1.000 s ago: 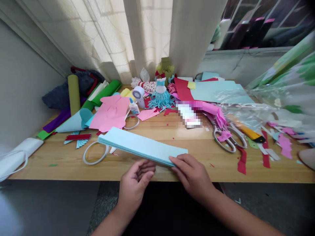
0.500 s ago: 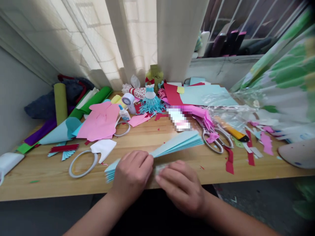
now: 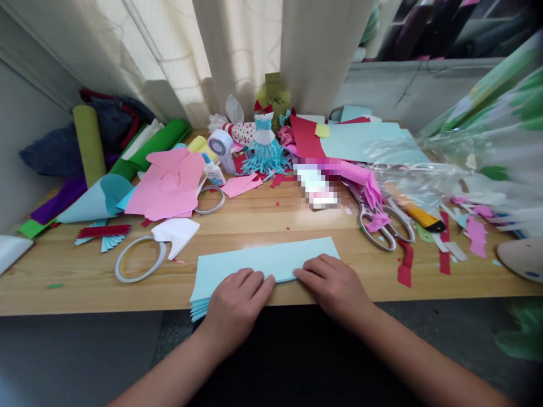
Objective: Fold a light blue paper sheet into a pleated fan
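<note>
A light blue accordion-folded paper (image 3: 265,257) lies at the table's front edge, its top strip flat and its stacked pleats showing at the left end. My left hand (image 3: 238,305) grips the near edge left of centre, thumb along the fold. On the right part of the same edge, my right hand (image 3: 337,287) is closed with its thumb and fingertips pressed together. The undersides of the pleats are hidden below the top strip and my hands.
Tape rolls (image 3: 141,259), a white cut paper piece (image 3: 176,234) and pink paper (image 3: 167,183) lie to the left. Scissors (image 3: 377,226), a yellow cutter knife (image 3: 418,213) and red scraps (image 3: 405,264) are on the right. Behind stand a glue bottle (image 3: 212,169) and a blue paper dress (image 3: 265,150).
The folded paper has gone from tilted up in my left hand to lying flat on the table. My right hand has moved right and taken hold of its near edge. The view has shifted down.
</note>
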Motion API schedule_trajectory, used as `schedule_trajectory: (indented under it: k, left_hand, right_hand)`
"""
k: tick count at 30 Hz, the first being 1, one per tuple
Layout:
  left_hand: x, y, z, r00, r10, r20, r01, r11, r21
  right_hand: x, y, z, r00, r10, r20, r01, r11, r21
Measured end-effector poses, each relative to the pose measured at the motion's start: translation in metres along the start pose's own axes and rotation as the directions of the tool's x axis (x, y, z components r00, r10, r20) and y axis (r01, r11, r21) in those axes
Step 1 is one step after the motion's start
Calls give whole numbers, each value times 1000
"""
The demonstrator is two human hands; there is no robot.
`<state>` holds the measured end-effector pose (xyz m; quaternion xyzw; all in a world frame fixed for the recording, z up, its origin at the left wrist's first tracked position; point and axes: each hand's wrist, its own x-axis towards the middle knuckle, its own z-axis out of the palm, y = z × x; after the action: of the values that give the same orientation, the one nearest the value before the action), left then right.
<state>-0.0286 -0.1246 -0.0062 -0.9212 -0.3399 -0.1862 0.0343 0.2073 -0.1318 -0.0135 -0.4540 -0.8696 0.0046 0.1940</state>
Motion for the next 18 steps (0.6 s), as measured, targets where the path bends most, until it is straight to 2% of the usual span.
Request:
schedule_trajectory:
  k: [4,9,13,18]
  left_hand:
    - [8,-18,-9,987,86,133,-83,996,-31]
    - [22,-48,-13,930,61,363,44,960,-275]
    - [26,-57,-8,915,77,396,92,916,-391]
    - [27,-57,-7,886,73,457,139,900,-413]
  right_hand:
    - [11,11,-6,990,-7,142,-3,998,69]
    - [29,26,-16,936,-47,350,-47,965,256]
    - [36,30,-20,907,-47,418,-72,962,264]
    - [37,26,-22,906,-38,421,-66,971,229]
